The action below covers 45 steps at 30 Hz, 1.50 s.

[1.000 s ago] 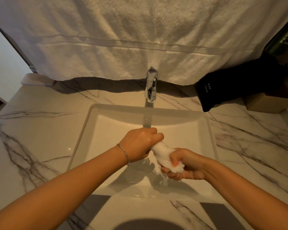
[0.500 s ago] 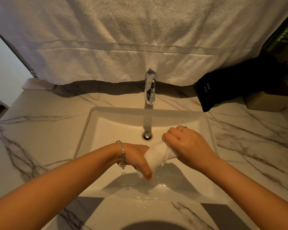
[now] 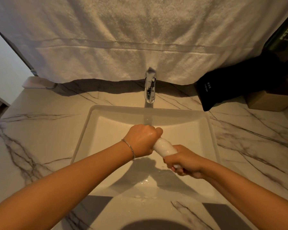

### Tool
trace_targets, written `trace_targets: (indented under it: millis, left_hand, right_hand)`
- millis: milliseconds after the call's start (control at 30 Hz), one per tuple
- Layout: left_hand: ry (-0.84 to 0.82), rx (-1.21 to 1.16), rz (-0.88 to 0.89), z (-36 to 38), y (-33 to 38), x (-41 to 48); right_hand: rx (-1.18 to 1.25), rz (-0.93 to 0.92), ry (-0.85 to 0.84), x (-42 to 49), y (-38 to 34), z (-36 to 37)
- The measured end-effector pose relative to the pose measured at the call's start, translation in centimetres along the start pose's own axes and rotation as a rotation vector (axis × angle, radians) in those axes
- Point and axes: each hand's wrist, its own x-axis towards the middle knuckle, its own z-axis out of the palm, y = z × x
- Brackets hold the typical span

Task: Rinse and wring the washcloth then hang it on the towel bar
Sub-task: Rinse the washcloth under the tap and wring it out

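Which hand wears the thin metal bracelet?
The left hand, gripping the rolled white washcloth's far end; the right hand has a bare wrist.

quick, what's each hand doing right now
Left hand: closed on the far end of the washcloth.
Right hand: closed on its near end.
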Motion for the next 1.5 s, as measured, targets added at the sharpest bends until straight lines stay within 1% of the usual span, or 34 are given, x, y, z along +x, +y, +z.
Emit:
trace_targets:
  millis: [67,100,133,167,233,267,300,333,367,400,433,533,600,633,667,700,733,767,833,867,900,967,1033,1067,1200,1267,1300,1333,1367,1433,1467,1500]
  left_hand:
    - [0.049,-0.006,0.034,-0.1,0.0,0.0]
    - [0.082,-0.025,0.058,0.1,0.0,0.0]
    - [0.114,-0.051,0.077,0.3,-0.2,0.0]
    - [0.132,-0.072,0.074,0.3,-0.2,0.0]
    - [0.103,-0.125,0.003,0.1,-0.5,-0.1]
    - [0.027,-0.177,-0.035,-0.3,-0.6,-0.2]
    - [-0.100,-0.257,-0.049,-0.7,-0.8,-0.3]
    - [-0.254,-0.376,-0.036,-1.0,-1.2,-0.3]
    - [-0.408,-0.519,-0.014,-1.4,-1.6,-0.2]
    - [-0.527,-0.655,0.005,-1.7,-2.1,-0.4]
    - [-0.600,-0.767,0.019,-2.0,-2.4,-0.5]
    - [-0.752,-1.014,0.016,-1.8,-1.8,-1.1]
    - [-0.865,-1.235,-0.027,-1.1,-0.9,-1.5]
    - [-0.919,-1.321,-0.058,-1.0,-0.4,-1.6]
    - [-0.948,-1.359,-0.079,-1.2,-0.1,-1.7]
    - [-0.925,-1.310,-0.091,-1.4,-0.1,-1.5]
    - [-0.836,-1.174,-0.101,-1.7,-0.1,-1.2]
    - [-0.718,-0.972,-0.096,-1.8,-0.3,-0.8]
    - [-0.488,-0.539,-0.085,-1.8,0.0,-0.1]
    - [-0.389,-0.396,-0.100,-1.7,0.3,0.1]
    - [-0.305,-0.319,-0.120,-1.6,0.5,0.3]
    - [-0.178,-0.216,-0.138,-1.2,0.7,0.4]
    - [-0.099,-0.093,-0.119,-0.9,0.5,0.6]
    - [-0.066,-0.041,-0.098,-0.9,0.4,0.7]
    - [-0.027,0.069,-0.024,-0.7,0.1,1.3]
    - [-0.034,0.086,0.005,-0.5,0.2,1.4]
    - [-0.040,0.085,0.011,-0.3,0.3,1.4]
    - [-0.045,0.067,0.011,0.0,0.4,1.2]
    - [-0.048,0.037,-0.001,0.3,0.6,1.0]
    - [-0.069,-0.075,-0.047,0.6,0.7,0.5]
    - [-0.080,-0.164,-0.068,0.7,0.7,0.3]
    - [-0.119,-0.272,-0.077,0.5,0.6,0.1]
  right_hand:
    - [0.254,0.068,-0.132,0.0,0.5,0.3]
    - [0.294,0.065,-0.165,-0.1,0.5,0.4]
    - [0.256,0.046,-0.152,-0.1,0.4,0.6]
    - [0.140,0.006,-0.086,-0.1,0.3,0.7]
    - [-0.250,-0.134,0.173,-0.1,0.0,0.6]
    - [-0.507,-0.230,0.326,0.0,-0.1,0.3]
    - [-0.776,-0.348,0.480,0.2,0.0,-0.2]
    - [-1.015,-0.485,0.598,0.5,0.3,-1.0]
    - [-1.177,-0.625,0.667,0.7,0.5,-1.7]
    - [-1.258,-0.745,0.705,0.7,0.5,-2.2]
    - [-1.284,-0.842,0.720,0.6,0.3,-2.5]
    - [-1.321,-1.110,0.738,0.0,-0.9,-2.5]
    - [-1.360,-1.210,0.754,-0.3,-1.7,-2.7]
    - [-1.369,-1.230,0.751,-0.5,-1.9,-2.8]
    - [-1.376,-1.227,0.745,-0.6,-2.0,-3.0]
    - [-1.385,-1.202,0.735,-0.6,-1.9,-3.2]
    - [-1.392,-1.149,0.720,-0.6,-1.8,-3.3]
    - [-1.389,-1.053,0.692,-0.5,-1.6,-3.1]
    - [-1.312,-0.781,0.610,-0.4,-1.4,-2.4]
    - [-1.237,-0.639,0.568,-0.2,-1.4,-2.0]
    - [-1.151,-0.519,0.525,0.1,-1.5,-1.8]
    - [-0.983,-0.383,0.461,0.6,-1.7,-1.6]
    - [-0.816,-0.301,0.426,1.1,-1.5,-1.4]
    - [-0.695,-0.271,0.411,1.3,-1.4,-1.2]
    - [-0.068,-0.176,0.296,1.7,-0.2,0.5]
    - [0.139,-0.112,0.225,1.7,0.7,1.2]
    - [0.166,-0.102,0.201,1.6,1.0,1.4]
    - [0.125,-0.106,0.189,1.5,0.9,1.3]
    - [0.008,-0.130,0.192,1.3,0.8,0.9]
    - [-0.406,-0.232,0.243,1.0,0.3,-0.4]
    - [-0.644,-0.283,0.294,0.9,-0.1,-1.1]
    - [-0.862,-0.356,0.387,0.6,-0.6,-1.7]
